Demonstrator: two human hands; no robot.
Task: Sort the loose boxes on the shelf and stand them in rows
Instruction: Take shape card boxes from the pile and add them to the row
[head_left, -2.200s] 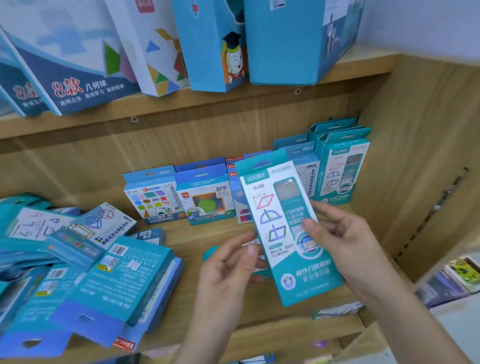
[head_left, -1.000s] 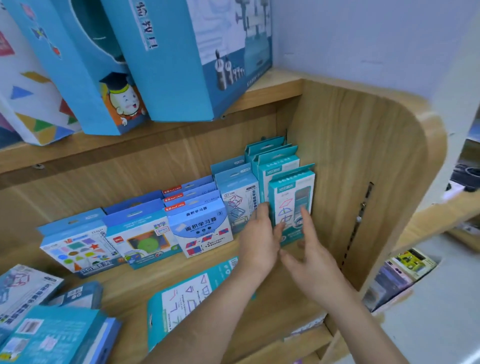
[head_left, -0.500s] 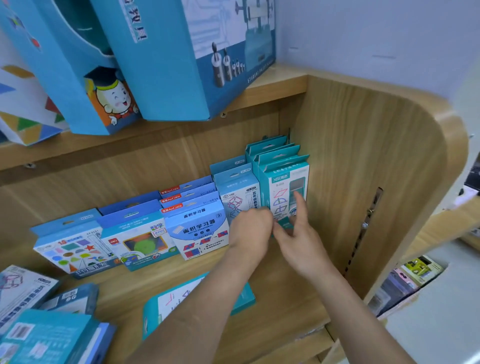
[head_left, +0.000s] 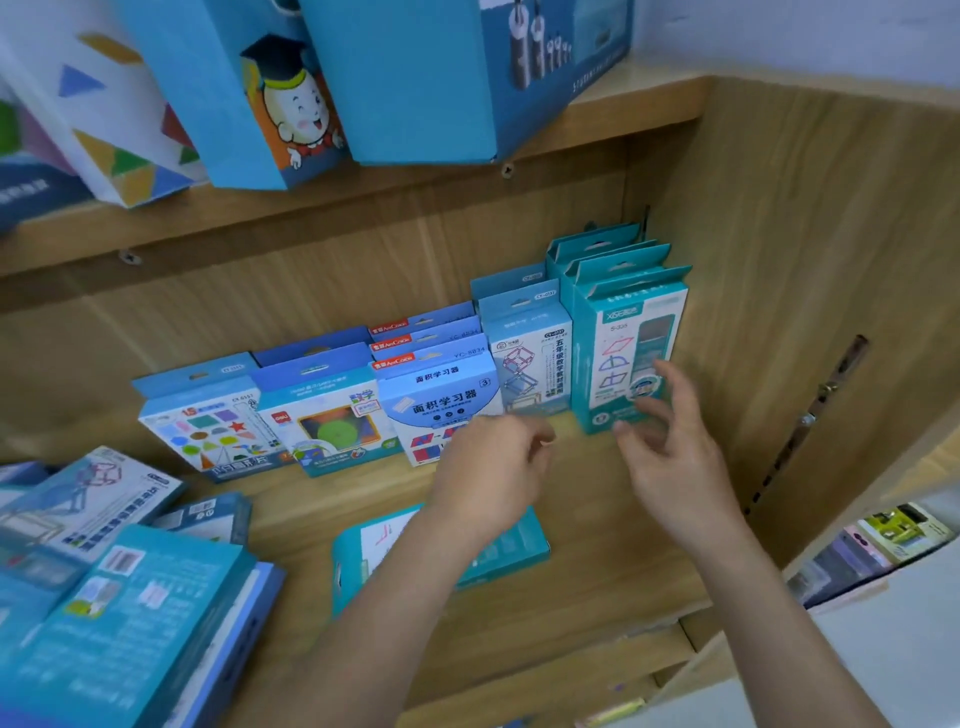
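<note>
Hovering my right hand open, fingers spread, just before the front teal box standing in the rightmost row by the side wall; my left hand is loosely curled, holding nothing. A careless brush could topple that row. Loose boxes lie piled at the left, one flat box under my left wrist.

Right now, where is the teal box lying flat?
The flat teal box lies on the shelf board, mid-frame under the left hand, in front of the standing rows.
</note>
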